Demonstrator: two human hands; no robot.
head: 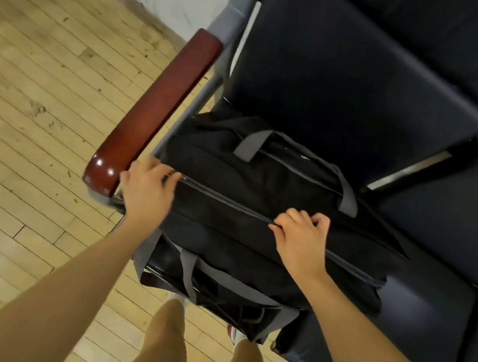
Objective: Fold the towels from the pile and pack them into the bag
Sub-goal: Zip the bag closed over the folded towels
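A: We see the black bag (247, 201) at the centre of the frame, lying on the dark seat (356, 83) of a bench, its near end hanging over the seat's front edge.

B: And its zip (228, 199)? We see a grey line running from centre left down toward the lower right across the top of the bag. It looks shut between the 2 hands; past the right hand we cannot tell.

A: Our left hand (147, 189) grips the bag's left end, fingers curled over the fabric right where the zip begins.

B: Our right hand (301, 234) sits farther along the zip, fingers bent and pinching at the zip line. The puller itself is hidden under the fingers.

A: We count 2 grey handles: the far handle (351, 195) lies flat on the bag's upper side, the near handle (195, 271) hangs down toward the bottom of the frame.

B: Just left of the bag, touching distance from our left hand, runs a glossy red-brown armrest (162, 106).

A: The left half of the frame is pale wooden floor (22, 115). Bare legs and white socks show at bottom centre.
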